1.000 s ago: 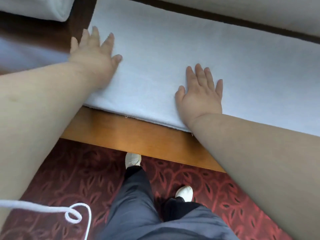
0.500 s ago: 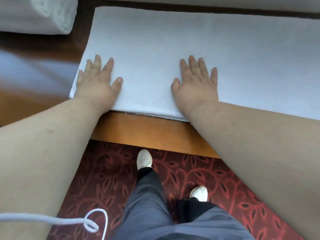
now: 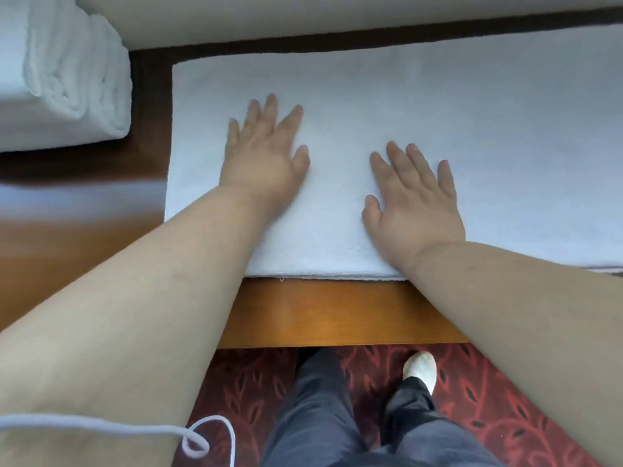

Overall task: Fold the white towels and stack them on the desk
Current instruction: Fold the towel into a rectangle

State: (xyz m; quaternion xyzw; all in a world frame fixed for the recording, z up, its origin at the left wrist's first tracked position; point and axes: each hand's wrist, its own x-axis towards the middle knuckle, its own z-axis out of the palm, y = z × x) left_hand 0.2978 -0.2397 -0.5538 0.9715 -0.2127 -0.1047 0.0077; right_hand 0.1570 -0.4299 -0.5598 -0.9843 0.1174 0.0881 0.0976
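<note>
The left hand (image 3: 264, 160) and right hand (image 3: 413, 200) lie flat, fingers straight, pressing a white towel (image 3: 438, 106) spread on the desk (image 3: 337, 311); folded towels (image 3: 64, 82) sit stacked at far left.

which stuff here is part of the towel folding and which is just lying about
Part of the job:
- white towel spread flat on the desk
- left hand and right hand, both pressing flat on it
- stack of folded towels at the desk's far left

Just lying about:
- white cord looped at the near left
- red patterned carpet
</note>
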